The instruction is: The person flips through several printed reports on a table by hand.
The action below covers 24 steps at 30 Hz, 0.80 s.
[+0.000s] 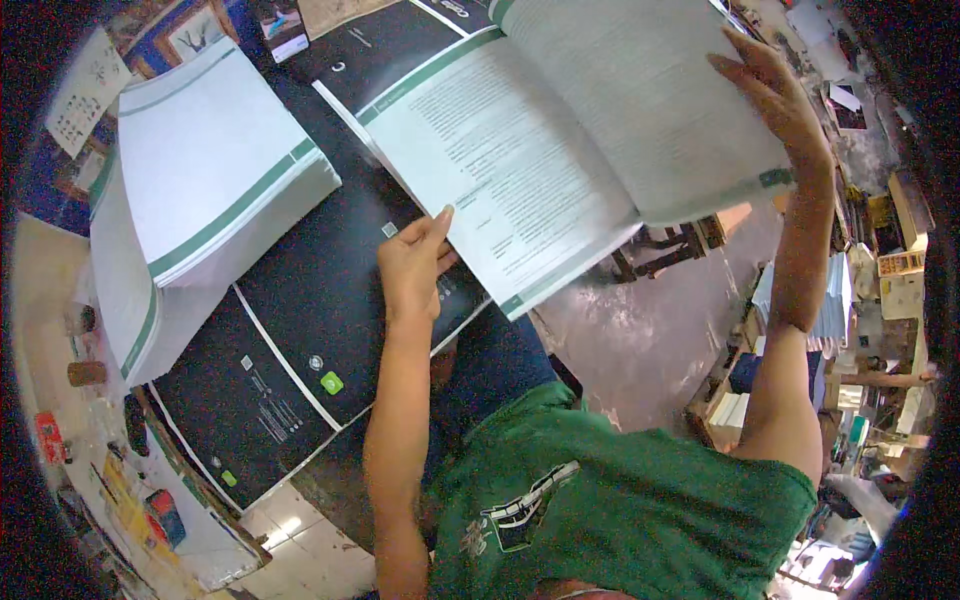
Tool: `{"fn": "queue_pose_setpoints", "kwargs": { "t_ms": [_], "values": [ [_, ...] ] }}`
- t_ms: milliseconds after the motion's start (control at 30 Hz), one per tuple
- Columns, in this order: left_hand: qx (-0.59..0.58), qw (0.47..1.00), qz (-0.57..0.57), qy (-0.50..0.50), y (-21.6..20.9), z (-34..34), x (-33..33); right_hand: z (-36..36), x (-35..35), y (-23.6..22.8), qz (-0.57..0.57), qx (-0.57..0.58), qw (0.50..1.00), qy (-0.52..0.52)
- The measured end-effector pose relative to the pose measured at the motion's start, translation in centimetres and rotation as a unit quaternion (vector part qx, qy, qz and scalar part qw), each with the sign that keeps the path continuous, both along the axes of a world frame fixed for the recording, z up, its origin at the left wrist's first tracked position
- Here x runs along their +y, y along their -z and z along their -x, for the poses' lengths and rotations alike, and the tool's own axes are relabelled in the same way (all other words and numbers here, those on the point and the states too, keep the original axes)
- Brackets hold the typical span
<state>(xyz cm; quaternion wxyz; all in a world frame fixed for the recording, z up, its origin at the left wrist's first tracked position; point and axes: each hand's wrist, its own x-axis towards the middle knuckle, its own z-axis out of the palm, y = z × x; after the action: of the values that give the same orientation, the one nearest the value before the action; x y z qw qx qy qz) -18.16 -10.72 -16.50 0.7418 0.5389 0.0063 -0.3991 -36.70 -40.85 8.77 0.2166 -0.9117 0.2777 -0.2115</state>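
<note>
An open paperback book block with white printed pages and green edge stripes is held up over black printed cover sheets. My left hand grips the lower left edge of the left page, thumb on top. My right hand is raised high and holds the thick right half of the pages, fingers spread against the paper. A tall stack of similar white book blocks with green stripes leans at the left on the black sheets.
A cluttered bench edge with small tins and a red object runs along the left. The grey concrete floor lies below the book. Shelves with paper piles stand at the right. Tiled floor shows at the bottom.
</note>
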Motion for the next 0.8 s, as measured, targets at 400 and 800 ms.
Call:
{"fn": "queue_pose_setpoints", "kwargs": {
  "t_ms": [400,800],
  "values": [
    [-0.123,0.991,-0.046,-0.026,-5.6,-2.3,7.5,2.5,-2.4,1.4,-0.15,-0.102,0.982,0.05],
    [-0.349,0.923,-0.151,-0.058,-16.3,-6.5,17.5,-0.6,-4.9,8.6,-0.266,-0.247,0.928,-0.085]
  ]
}}
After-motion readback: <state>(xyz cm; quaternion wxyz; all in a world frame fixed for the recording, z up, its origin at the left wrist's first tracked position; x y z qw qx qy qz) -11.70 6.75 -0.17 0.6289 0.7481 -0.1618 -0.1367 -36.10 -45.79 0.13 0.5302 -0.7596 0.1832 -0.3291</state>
